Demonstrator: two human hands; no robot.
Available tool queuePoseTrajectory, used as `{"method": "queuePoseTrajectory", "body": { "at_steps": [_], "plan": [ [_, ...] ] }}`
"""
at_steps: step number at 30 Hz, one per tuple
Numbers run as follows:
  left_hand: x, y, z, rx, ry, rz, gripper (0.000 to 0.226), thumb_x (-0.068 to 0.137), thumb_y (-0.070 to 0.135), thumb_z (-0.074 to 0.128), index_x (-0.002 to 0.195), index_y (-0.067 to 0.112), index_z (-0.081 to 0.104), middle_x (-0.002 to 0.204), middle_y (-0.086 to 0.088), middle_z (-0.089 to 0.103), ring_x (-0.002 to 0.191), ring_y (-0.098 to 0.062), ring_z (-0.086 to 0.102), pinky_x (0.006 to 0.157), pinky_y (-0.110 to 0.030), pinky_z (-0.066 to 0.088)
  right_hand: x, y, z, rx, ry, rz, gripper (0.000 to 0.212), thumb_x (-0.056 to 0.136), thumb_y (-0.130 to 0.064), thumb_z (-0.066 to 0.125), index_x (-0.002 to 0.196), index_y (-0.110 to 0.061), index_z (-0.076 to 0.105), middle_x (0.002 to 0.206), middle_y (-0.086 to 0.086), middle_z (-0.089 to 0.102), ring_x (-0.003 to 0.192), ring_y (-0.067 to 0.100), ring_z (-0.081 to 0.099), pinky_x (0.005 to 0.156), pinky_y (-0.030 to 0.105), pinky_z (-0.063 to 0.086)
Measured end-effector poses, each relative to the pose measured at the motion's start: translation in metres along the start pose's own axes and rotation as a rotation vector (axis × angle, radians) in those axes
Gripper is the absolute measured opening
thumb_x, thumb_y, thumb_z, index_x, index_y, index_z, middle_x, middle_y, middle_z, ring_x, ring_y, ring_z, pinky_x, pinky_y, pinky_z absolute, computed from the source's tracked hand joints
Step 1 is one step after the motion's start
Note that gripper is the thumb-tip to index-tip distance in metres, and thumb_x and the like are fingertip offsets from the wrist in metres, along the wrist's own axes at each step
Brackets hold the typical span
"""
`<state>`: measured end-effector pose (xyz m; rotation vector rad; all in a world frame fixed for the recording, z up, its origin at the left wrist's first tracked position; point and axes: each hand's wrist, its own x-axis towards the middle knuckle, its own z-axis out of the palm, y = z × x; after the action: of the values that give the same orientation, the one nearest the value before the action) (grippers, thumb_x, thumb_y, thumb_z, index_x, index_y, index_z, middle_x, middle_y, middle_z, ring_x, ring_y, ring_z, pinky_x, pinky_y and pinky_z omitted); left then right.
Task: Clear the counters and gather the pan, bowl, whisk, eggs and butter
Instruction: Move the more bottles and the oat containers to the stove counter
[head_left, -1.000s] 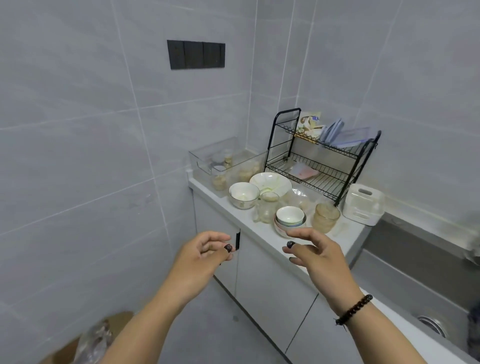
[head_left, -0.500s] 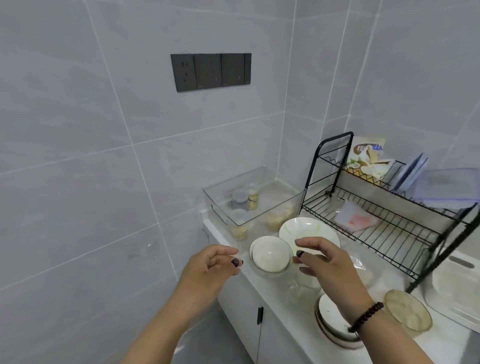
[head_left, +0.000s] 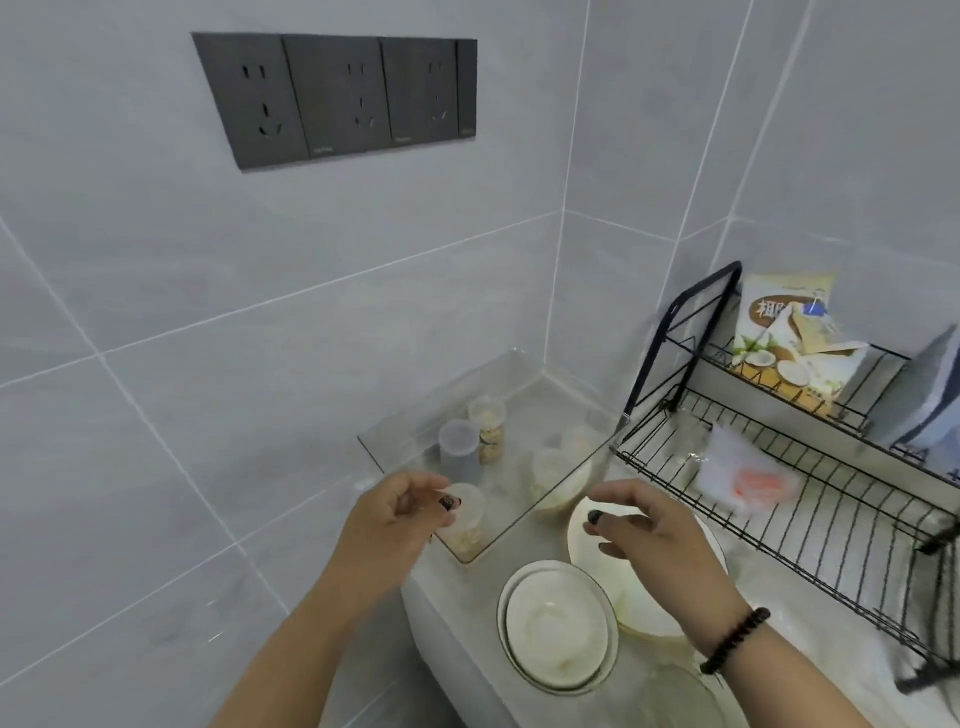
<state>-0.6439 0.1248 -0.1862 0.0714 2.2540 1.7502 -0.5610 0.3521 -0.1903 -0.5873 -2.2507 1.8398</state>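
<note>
Both hands hover empty over the near end of the counter (head_left: 457, 603), apart from each other. The left hand (head_left: 387, 525) hangs with its fingers loosely curled, holding nothing, at the near left corner of the clear box (head_left: 498, 530) that stands in the corner of the counter. The right hand (head_left: 660, 540), a dark bead bracelet (head_left: 735, 642) at its wrist, is held with relaxed, slightly bent fingers above the wide plate (head_left: 644, 618) just right of the box's near corner.

The bowl (head_left: 558, 626), white with a thin dark rim, sits on the counter in front of the box, just left of the plate and below the right wrist; neither hand touches it. Inside the box stand several small lidded jars (head_left: 460, 449), some with pale contents.

Right of the box is a black wire dish rack (head_left: 810, 499); a printed food packet (head_left: 784, 338) leans on its upper shelf and a clear bag (head_left: 743, 475) with something orange lies on its lower shelf. On the wall above the box is a row of dark sockets (head_left: 337, 96)
</note>
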Motion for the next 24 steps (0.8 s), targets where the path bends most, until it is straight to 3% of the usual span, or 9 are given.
{"method": "queuePoseTrajectory", "body": {
  "at_steps": [3, 7, 9, 12, 14, 17, 20, 24],
  "plan": [
    [0.064, -0.005, -0.003, 0.068, -0.085, -0.006, 0.018, 0.086, 0.011, 0.067, 0.098, 0.025, 0.068, 0.096, 0.001, 0.074, 0.091, -0.014, 0.070, 0.087, -0.033, 0.054, 0.036, 0.002, 0.010, -0.014, 0.086, 0.041, 0.022, 0.084, -0.002, 0.063, 0.090, -0.021, 0.070, 0.100, 0.001, 0.069, 0.089, 0.032, 0.067, 0.088, 0.047, 0.053],
    [0.138, -0.016, -0.001, 0.278, -0.296, 0.011, 0.020, 0.087, 0.022, 0.070, 0.101, 0.032, 0.061, 0.103, 0.006, 0.067, 0.093, -0.008, 0.064, 0.083, -0.024, 0.052, 0.083, 0.000, 0.030, -0.051, 0.147, 0.067, 0.022, 0.083, -0.006, 0.065, 0.089, -0.026, 0.071, 0.095, 0.008, 0.070, 0.087, 0.033, 0.066, 0.087, 0.048, 0.052],
    [0.161, -0.021, 0.004, 0.384, -0.461, 0.003, 0.030, 0.086, 0.033, 0.070, 0.113, 0.034, 0.056, 0.114, 0.010, 0.063, 0.103, -0.004, 0.060, 0.086, -0.021, 0.050, 0.103, 0.000, 0.037, -0.086, 0.172, 0.067, 0.021, 0.083, -0.008, 0.067, 0.090, -0.028, 0.069, 0.089, 0.001, 0.070, 0.082, 0.030, 0.063, 0.080, 0.039, 0.053],
    [0.179, -0.032, 0.013, 0.635, -0.757, -0.016, 0.060, 0.084, 0.048, 0.068, 0.136, 0.035, 0.041, 0.137, 0.012, 0.045, 0.128, -0.006, 0.044, 0.102, -0.024, 0.040, 0.127, 0.002, 0.046, -0.123, 0.203, 0.081, 0.019, 0.084, -0.008, 0.066, 0.093, -0.024, 0.066, 0.088, -0.006, 0.066, 0.070, 0.012, 0.059, 0.062, 0.015, 0.043],
    [0.188, -0.040, 0.020, 0.810, -0.908, 0.001, 0.076, 0.081, 0.055, 0.067, 0.144, 0.035, 0.032, 0.147, 0.010, 0.035, 0.135, -0.008, 0.037, 0.108, -0.026, 0.034, 0.141, 0.005, 0.050, -0.190, 0.201, 0.078, 0.018, 0.085, -0.008, 0.065, 0.094, -0.024, 0.064, 0.094, -0.007, 0.064, 0.064, 0.000, 0.056, 0.055, 0.007, 0.039],
    [0.197, -0.048, 0.029, 1.002, -1.029, 0.035, 0.090, 0.075, 0.057, 0.070, 0.148, 0.034, 0.025, 0.149, 0.006, 0.031, 0.135, -0.012, 0.037, 0.111, -0.032, 0.034, 0.158, 0.011, 0.054, -0.418, 0.153, 0.053, 0.020, 0.085, -0.013, 0.065, 0.095, -0.029, 0.060, 0.109, -0.008, 0.060, 0.083, 0.005, 0.060, 0.065, 0.006, 0.042],
    [0.202, -0.054, 0.034, 1.125, -1.067, 0.040, 0.101, 0.069, 0.052, 0.078, 0.150, 0.029, 0.022, 0.145, 0.003, 0.033, 0.133, -0.017, 0.040, 0.109, -0.036, 0.037, 0.173, 0.018, 0.056, -0.670, 0.003, 0.051, 0.027, 0.088, -0.020, 0.062, 0.113, -0.026, 0.057, 0.121, -0.006, 0.053, 0.094, 0.008, 0.056, 0.075, 0.009, 0.040],
    [0.204, -0.058, 0.036, 1.204, -0.991, 0.051, 0.099, 0.063, 0.051, 0.082, 0.143, 0.025, 0.030, 0.135, 0.002, 0.043, 0.123, -0.019, 0.049, 0.102, -0.034, 0.043, 0.187, 0.021, 0.064, -0.976, -0.225, 0.076, 0.045, 0.090, -0.026, 0.057, 0.133, -0.022, 0.045, 0.134, -0.002, 0.044, 0.115, 0.016, 0.052, 0.093, 0.027, 0.045]
  ]
}}
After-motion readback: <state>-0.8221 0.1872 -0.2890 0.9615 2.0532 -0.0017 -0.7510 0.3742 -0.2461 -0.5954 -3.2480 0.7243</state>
